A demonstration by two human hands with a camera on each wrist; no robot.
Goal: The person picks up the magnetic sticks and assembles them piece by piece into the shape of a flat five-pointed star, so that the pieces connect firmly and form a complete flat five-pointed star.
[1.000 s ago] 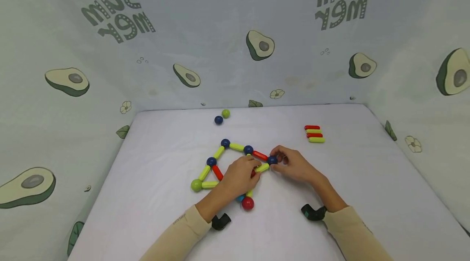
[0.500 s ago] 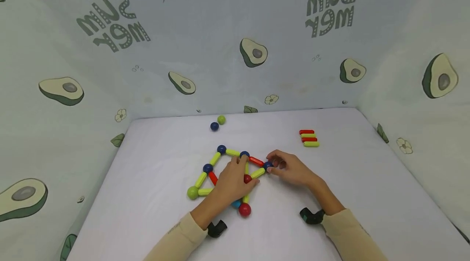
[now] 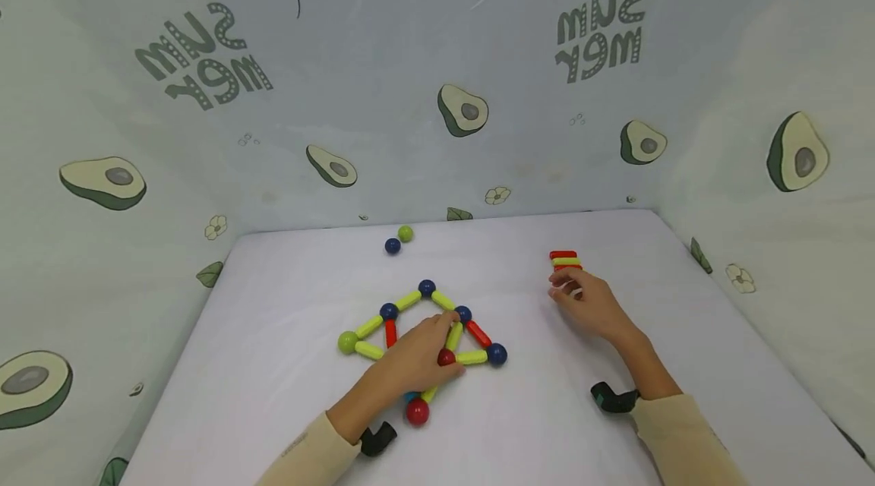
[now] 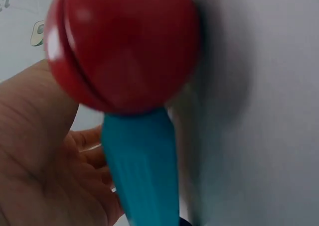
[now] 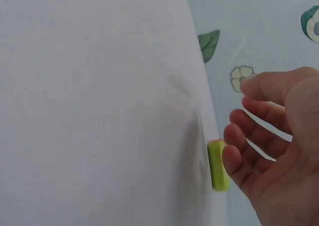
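Observation:
A flat frame of magnetic sticks and balls (image 3: 472,357) lies on the white table, with yellow-green and red sticks joined by blue, green and red balls. My left hand (image 3: 413,353) grips it from above, index finger near a blue ball (image 3: 462,314) and thumb beside a dark red ball (image 3: 446,358). Part of the frame is hidden beneath that hand. In the left wrist view, a red ball (image 4: 129,47) and a blue stick (image 4: 142,166) loom large. At the right, my right hand (image 3: 591,311), fingers loosely bent, is beside a row of spare sticks (image 3: 563,255); a yellow-green stick (image 5: 218,166) appears near its fingertips.
Toward the back of the table sit a loose blue ball (image 3: 393,246) and a loose green ball (image 3: 405,233). An avocado-print cloth (image 3: 383,91) hangs behind the table and along its sides. Black wrist devices (image 3: 614,398) are worn at both sleeves.
The frame has turned clockwise under my left hand, its right-hand blue ball coming nearer. My right hand has left that ball and moved right to the spare sticks. The head view has tilted upward.

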